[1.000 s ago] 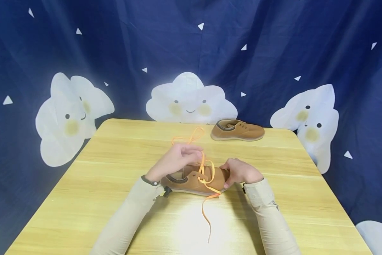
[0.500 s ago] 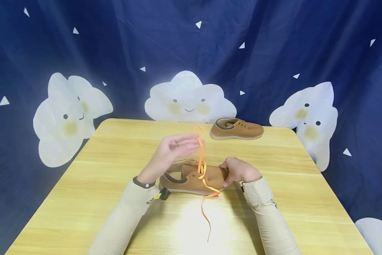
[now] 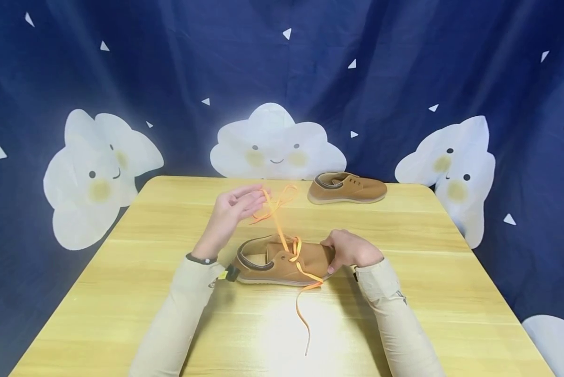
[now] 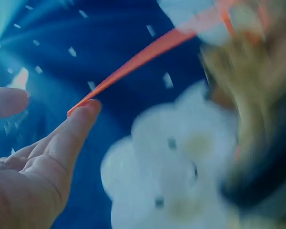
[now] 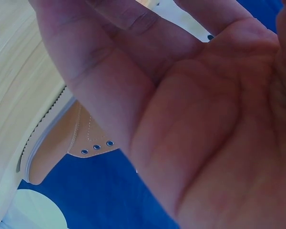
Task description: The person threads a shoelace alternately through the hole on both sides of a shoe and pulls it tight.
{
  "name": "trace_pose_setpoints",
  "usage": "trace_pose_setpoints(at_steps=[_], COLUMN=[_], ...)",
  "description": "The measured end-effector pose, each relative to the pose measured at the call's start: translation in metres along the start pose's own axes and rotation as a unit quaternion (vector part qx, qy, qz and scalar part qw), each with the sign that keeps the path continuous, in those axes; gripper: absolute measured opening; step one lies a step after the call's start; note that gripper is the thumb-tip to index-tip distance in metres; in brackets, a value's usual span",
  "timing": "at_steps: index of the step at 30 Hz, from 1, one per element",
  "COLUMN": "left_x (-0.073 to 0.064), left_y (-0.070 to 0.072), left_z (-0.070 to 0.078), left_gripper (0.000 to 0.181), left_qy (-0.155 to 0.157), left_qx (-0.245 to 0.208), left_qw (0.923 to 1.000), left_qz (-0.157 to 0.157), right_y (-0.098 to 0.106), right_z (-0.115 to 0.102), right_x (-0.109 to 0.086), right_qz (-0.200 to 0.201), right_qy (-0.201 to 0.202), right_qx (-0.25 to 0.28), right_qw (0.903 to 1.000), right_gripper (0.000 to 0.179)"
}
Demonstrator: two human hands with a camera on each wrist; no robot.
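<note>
A brown shoe (image 3: 272, 269) sits on the table with its toe to the right. An orange shoelace (image 3: 279, 226) threads through its front eyelets; one end trails over the near side onto the table. My left hand (image 3: 232, 212) is raised behind the heel, fingers extended. In the left wrist view the shoelace (image 4: 143, 59) bends over a fingertip and stretches tight toward the blurred shoe, the thumb standing apart. With thumb and fingers around the toe, my right hand (image 3: 354, 250) holds the shoe; in the right wrist view its palm hides that grip.
A second brown shoe (image 3: 350, 188), without a lace, stands near the far edge of the wooden table (image 3: 404, 314). A dark blue curtain (image 3: 244, 57) with white clouds hangs behind.
My left hand has moved left and up, drawing the shoelace through so its loop above the eyelets shrinks and the strand pulls straight. My right hand stays on the toe.
</note>
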State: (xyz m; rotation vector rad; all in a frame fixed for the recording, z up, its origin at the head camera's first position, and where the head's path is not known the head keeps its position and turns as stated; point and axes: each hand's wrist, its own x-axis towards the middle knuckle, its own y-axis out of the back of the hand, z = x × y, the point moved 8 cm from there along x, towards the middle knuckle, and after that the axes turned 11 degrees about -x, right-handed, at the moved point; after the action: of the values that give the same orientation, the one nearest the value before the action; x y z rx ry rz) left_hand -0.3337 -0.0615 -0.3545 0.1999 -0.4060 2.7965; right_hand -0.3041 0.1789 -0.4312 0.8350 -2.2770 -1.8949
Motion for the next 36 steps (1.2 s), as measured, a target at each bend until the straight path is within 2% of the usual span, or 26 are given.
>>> trace_pose_setpoints(at_steps=[2,4,6,8,10,13,16,21,24,25,26,28,31,33,36], left_x=[0.007,0.012,0.016,0.017,0.017,0.015,0.012,0.008,0.007,0.007,0.007,0.008,0.006,0.001,-0.009], left_y=[0.017,0.032,0.045,0.055,0.062,0.067,0.067,0.059,0.055,0.055,0.053,0.045,0.021,-0.002,-0.034], left_z=[-0.009,-0.017,-0.027,-0.037,-0.048,-0.066,-0.078,-0.086,-0.085,-0.083,-0.08,-0.071,-0.053,-0.043,-0.036], left_gripper=[0.048,0.049,0.052,0.055,0.057,0.055,0.049,0.045,0.038,0.037,0.038,0.04,0.032,0.025,0.019], left_qy=[0.016,0.03,0.048,0.069,0.095,0.141,0.176,0.193,0.19,0.188,0.175,0.137,0.07,0.033,-0.001], left_qx=[0.058,0.145,0.239,0.323,0.377,0.428,0.459,0.492,0.507,0.509,0.514,0.518,0.51,0.498,0.479], left_qw=[0.998,0.9885,0.9695,0.9437,0.9212,0.8924,0.8692,0.8449,0.8357,0.8353,0.8352,0.8396,0.8513,0.8558,0.8524], left_qz=[0.019,0.028,0.026,0.018,0.004,-0.027,-0.051,-0.082,-0.092,-0.09,-0.088,-0.087,-0.102,-0.138,-0.209], right_y=[0.0,-0.001,-0.001,0.0,0.0,0.001,0.001,0.001,0.001,0.001,0.001,0.001,0.006,0.016,0.033], right_z=[0.001,0.001,0.001,0.001,0.0,-0.001,-0.001,-0.002,-0.002,-0.002,-0.002,-0.002,-0.004,-0.01,-0.027], right_x=[0.0,0.001,0.0,0.0,0.0,-0.001,-0.001,-0.001,-0.001,-0.001,-0.001,-0.001,-0.004,-0.006,-0.012], right_qz=[-0.001,-0.002,-0.003,-0.003,-0.003,-0.001,0.001,0.003,0.002,0.001,-0.001,-0.005,0.015,0.051,0.121], right_qy=[-0.005,-0.009,-0.012,-0.012,-0.011,-0.008,-0.004,0.007,0.005,0.003,0.003,0.002,0.01,0.028,0.077], right_qx=[0.002,0.002,0.003,0.002,0.001,0.0,0.0,-0.002,-0.006,-0.006,-0.007,-0.004,0.001,0.009,0.027], right_qw=[1.0,1.0,0.9999,0.9999,0.9999,1.0,1.0,1.0,1.0,1.0,1.0,1.0,0.9998,0.9982,0.9894], right_gripper=[0.046,0.049,0.05,0.05,0.05,0.048,0.047,0.045,0.046,0.046,0.046,0.045,0.048,0.047,0.038])
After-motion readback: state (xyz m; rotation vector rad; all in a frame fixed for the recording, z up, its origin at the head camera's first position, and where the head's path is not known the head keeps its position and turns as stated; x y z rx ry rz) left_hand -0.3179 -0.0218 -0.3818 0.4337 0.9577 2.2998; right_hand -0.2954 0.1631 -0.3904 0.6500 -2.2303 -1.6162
